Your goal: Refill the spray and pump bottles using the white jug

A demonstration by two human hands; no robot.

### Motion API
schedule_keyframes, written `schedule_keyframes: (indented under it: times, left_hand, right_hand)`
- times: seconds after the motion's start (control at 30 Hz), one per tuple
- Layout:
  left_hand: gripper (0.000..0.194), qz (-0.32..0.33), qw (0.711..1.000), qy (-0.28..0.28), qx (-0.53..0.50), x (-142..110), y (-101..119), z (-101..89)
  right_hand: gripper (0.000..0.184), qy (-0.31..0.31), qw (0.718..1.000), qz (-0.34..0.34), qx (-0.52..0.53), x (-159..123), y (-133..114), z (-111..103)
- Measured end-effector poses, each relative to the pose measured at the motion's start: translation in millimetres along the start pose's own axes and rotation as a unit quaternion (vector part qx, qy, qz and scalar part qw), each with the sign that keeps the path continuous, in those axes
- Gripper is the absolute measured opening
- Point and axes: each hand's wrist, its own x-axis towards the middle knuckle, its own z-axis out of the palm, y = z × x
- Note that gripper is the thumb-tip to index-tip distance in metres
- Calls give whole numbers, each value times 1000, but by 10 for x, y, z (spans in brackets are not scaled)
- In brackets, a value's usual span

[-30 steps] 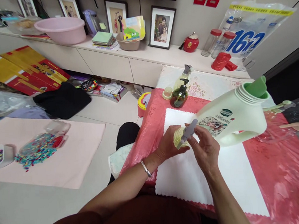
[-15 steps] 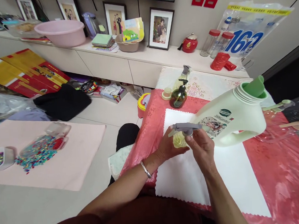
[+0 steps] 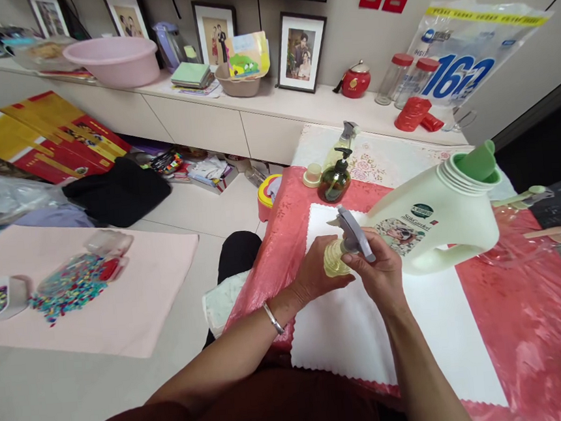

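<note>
Over the white mat (image 3: 342, 356) on the red-covered tabletop (image 3: 511, 321), I've got L hand (image 3: 313, 274) w/ fingers wrapped round the yellowish spray btl (image 3: 334, 260), R hand (image 3: 382, 270) w/ fingers gripping its grey spray head (image 3: 357, 233). Lg pale-green jug (image 3: 440, 213) just beyond R hand; dark pump btl (image 3: 334, 183) farther back.

Dark maroon top (image 3: 288, 409), black trousers (image 3: 239, 256), silver bangle (image 3: 273, 318)

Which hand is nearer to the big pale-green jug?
Right. The right hand, on the grey spray head, is close by the jug; the left hand, around the yellowish bottle, is farther left.
</note>
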Motion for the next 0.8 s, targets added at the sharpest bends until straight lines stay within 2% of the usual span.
schedule_keyframes:
  times: [0.13,0.27,0.5,0.6,0.7,0.8]
  left_hand:
    - [30,8,999,-30,-27,7,18,-9]
    - [48,13,999,-5,-31,1,8,-27]
    - [47,18,1000,-4,-11,-2,-6,-15]
    - [38,11,1000,-14,-15,14,42,-18]
    - [31,18,999,-20,-25,51,121,-46]
    - [37,37,998,-19,-53,82,188,-77]
  right_hand:
    - [27,-27,1000,1,5,-29,-46,-31]
    - [29,-56,998,13,26,-77,38,-126]
    - [31,-27,999,3,35,-34,129,-111]
    - [31,-11,999,8,34,-18,109,-56]
    - [36,-17,999,31,35,-51,84,-45]
    - [39,-29,996,64,45,-130,97,-68]
